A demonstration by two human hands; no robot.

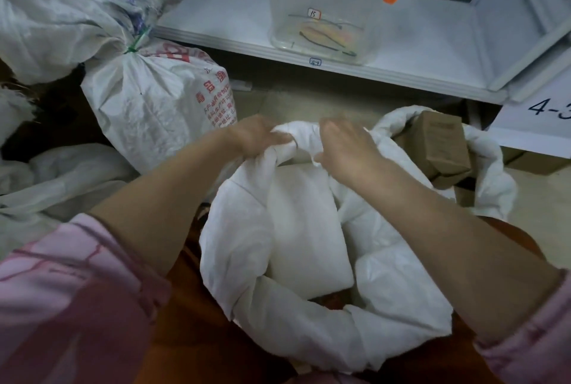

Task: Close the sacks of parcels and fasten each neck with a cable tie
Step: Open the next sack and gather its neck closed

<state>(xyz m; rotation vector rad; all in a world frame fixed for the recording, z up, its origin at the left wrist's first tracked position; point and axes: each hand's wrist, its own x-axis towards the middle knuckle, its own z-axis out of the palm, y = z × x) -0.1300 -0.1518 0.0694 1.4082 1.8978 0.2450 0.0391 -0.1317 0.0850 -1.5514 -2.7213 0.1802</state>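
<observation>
Sack [309, 229]: white woven, mouth open, rim rolled down in a thick cuff; on the floor just before the person, below the shelf [216, 10]. White parcel inside.
Left hand [256, 136]: fingers curled, gripping the far rim.
Right hand [343, 146]: likewise gripping the rim, close beside the left; both blurred.
Second sack [494, 173]: open, holding brown boxes [441, 142], right.
Tied sack [148, 99]: green tie [136, 42], left.
Tub [327, 13]: clear, on shelf, ties inside.

Two bare hands, the left hand [258, 136] and the right hand [346, 149], were in view. One clear plastic bin [327, 13] sat there. One green cable tie [136, 42] showed. Two open rolled-rim white woven sacks [309, 229] [494, 173] were visible, and one tied white printed sack [154, 102].
</observation>
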